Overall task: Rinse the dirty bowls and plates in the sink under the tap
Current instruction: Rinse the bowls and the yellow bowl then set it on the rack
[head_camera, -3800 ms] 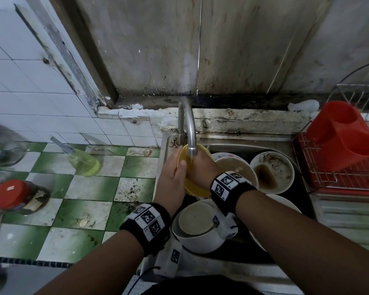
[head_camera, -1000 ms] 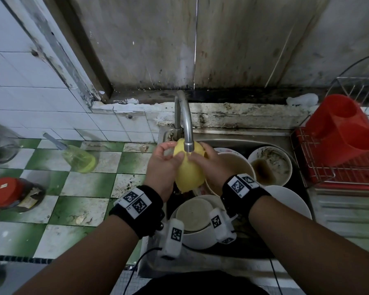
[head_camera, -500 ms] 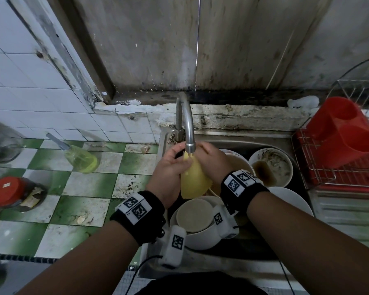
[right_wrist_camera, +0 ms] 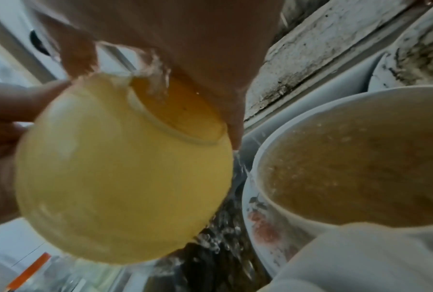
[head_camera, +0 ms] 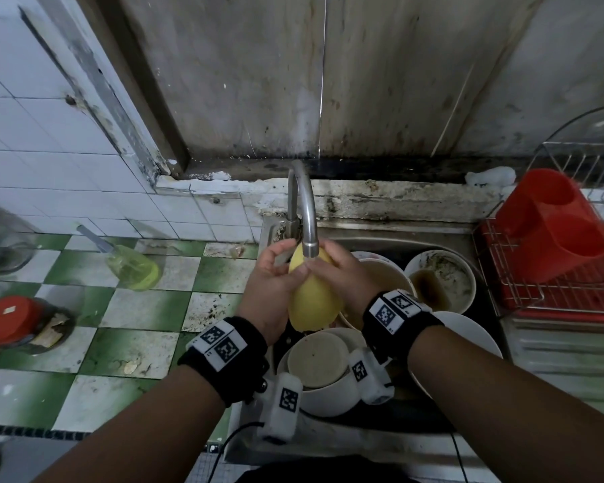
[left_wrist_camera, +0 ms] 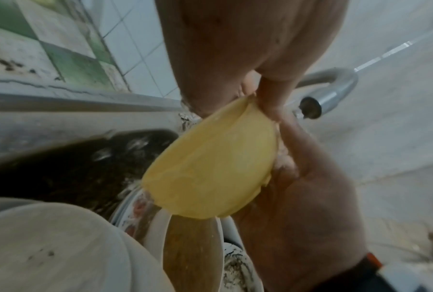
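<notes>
A yellow bowl (head_camera: 312, 294) (left_wrist_camera: 210, 166) (right_wrist_camera: 120, 185) is tipped on its side right under the tap (head_camera: 306, 217) (left_wrist_camera: 328, 94), and water runs over its outside. My left hand (head_camera: 274, 280) grips its left rim with thumb and fingers. My right hand (head_camera: 339, 277) holds the right side, fingers over the foot ring. Below in the sink (head_camera: 380, 244) lie several dirty dishes: a white bowl of murky water (head_camera: 318, 360), a bowl of brown liquid (right_wrist_camera: 355, 173), a stained white bowl (head_camera: 440, 280) and a white plate (head_camera: 468, 332).
A red dish rack (head_camera: 551, 273) with a red cup holder (head_camera: 555, 228) stands right of the sink. On the green and white tiled counter (head_camera: 136, 308) at left lie a soap bottle (head_camera: 129, 263) and a red-lidded jar (head_camera: 18, 322).
The yellow bowl has been turned in both hands under the tap, from edge-on to its rounded outside facing up. The hands stay in place under the spout.
</notes>
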